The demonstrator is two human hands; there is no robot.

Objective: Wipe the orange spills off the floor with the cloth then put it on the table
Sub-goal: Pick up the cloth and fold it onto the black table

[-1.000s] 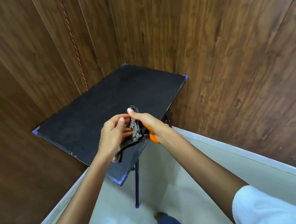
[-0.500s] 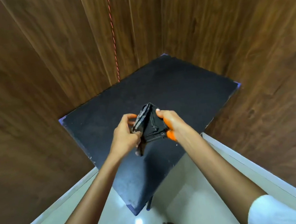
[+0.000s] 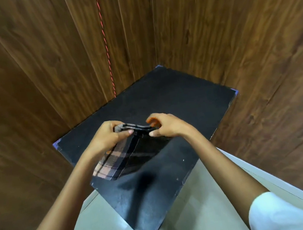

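Observation:
A dark checked cloth [image 3: 127, 157] with pale orange stripes hangs spread out above the black table [image 3: 173, 100]. Its top edge is stretched between both hands. My left hand [image 3: 109, 135] grips the left corner of that edge. My right hand [image 3: 164, 125] pinches the right corner, and its fingertips are stained orange. The cloth's lower part drapes toward the table's near left edge; whether it touches the tabletop cannot be told. No orange spill shows on the pale floor [image 3: 206, 204].
The table stands in a corner between two dark wood-panelled walls [image 3: 25, 73]. A thin red cord [image 3: 106, 49] runs down the left wall behind the table. Pale skirting [image 3: 271, 182] lines the right wall. My white sleeve [image 3: 279, 215] shows at the lower right.
The hands have moved apart and the bunched cloth has been opened out flat between them. The view has moved closer over the table.

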